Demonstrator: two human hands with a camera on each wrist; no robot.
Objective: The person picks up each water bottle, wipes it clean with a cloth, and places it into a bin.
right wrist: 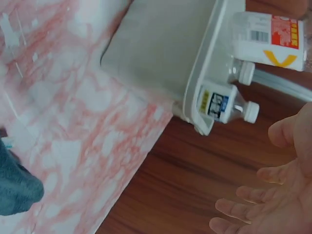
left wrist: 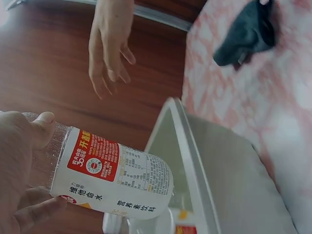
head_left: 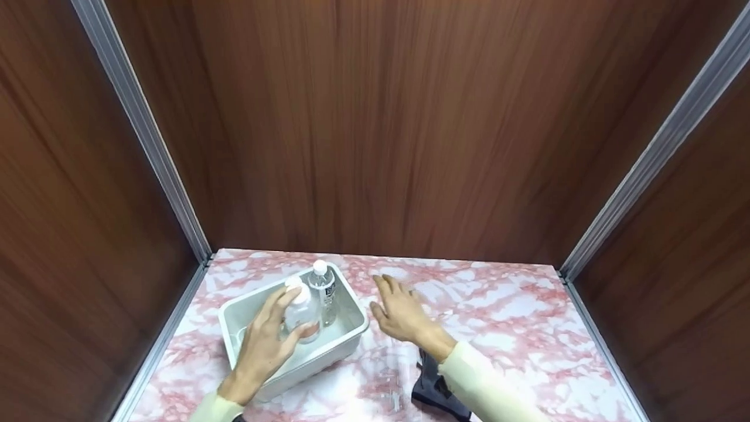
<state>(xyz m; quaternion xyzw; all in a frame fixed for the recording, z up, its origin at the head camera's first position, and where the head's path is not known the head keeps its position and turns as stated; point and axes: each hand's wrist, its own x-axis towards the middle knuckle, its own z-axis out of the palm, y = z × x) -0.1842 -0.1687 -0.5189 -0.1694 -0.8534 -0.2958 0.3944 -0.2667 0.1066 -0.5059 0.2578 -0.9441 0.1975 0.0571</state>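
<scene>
My left hand (head_left: 266, 340) holds a clear plastic bottle (head_left: 295, 319) with a white cap, over a pale grey plastic bin (head_left: 310, 363). Thumb and fingers curve round its upper part. In the left wrist view the held bottle (left wrist: 112, 170) is tilted, and its label is white and red with printed text. A smaller clear bottle (head_left: 328, 302) with a white cap stands in the bin's far right corner; its label (right wrist: 214, 103) faces the right wrist camera. My right hand (head_left: 401, 313) is empty, fingers extended, just right of the bin above the table.
A dark, cloth-like item (head_left: 432, 387) lies on the table near the right forearm, partly covered by the sleeve. The pink-and-white marbled table (head_left: 504, 328) is enclosed by brown wood-grain panels (head_left: 375, 129) with metal corner posts (head_left: 146, 129).
</scene>
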